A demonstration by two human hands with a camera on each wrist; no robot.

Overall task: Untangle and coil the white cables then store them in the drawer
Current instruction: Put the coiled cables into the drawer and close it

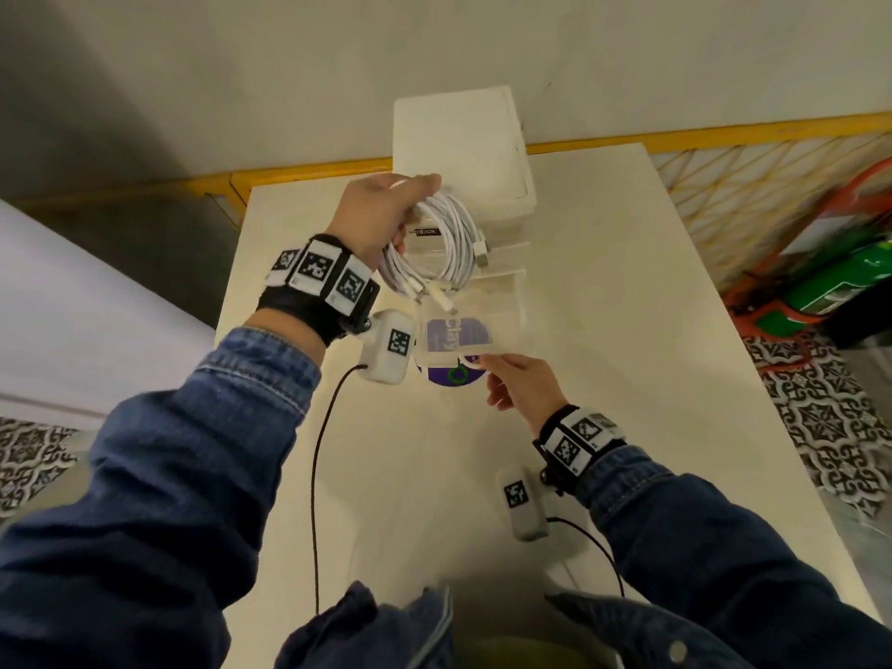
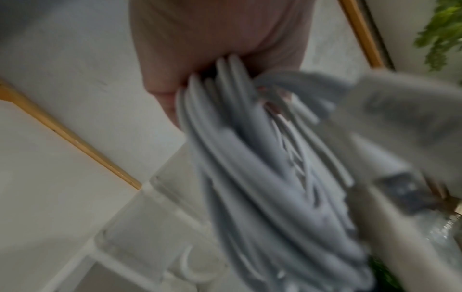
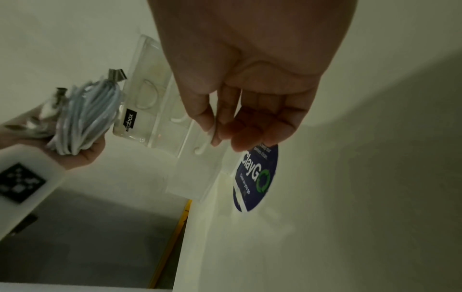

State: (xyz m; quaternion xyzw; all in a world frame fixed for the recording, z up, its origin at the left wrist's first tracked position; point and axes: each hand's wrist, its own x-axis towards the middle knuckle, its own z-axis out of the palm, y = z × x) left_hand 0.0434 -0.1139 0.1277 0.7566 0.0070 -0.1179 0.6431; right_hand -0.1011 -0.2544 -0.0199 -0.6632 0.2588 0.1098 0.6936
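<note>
Head view: left hand (image 1: 374, 219) grasps coiled white cables (image 1: 434, 243) above clear drawer (image 1: 475, 301); right hand (image 1: 519, 383) pinches drawer handle (image 1: 470, 360), near edge

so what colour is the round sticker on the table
Dark purple-blue with white text and a green ring; the sticker shows best in the right wrist view.

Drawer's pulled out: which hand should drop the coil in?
Left. The left hand already grips the coiled white cables above the clear drawer; the right hand pinches its handle.
</note>
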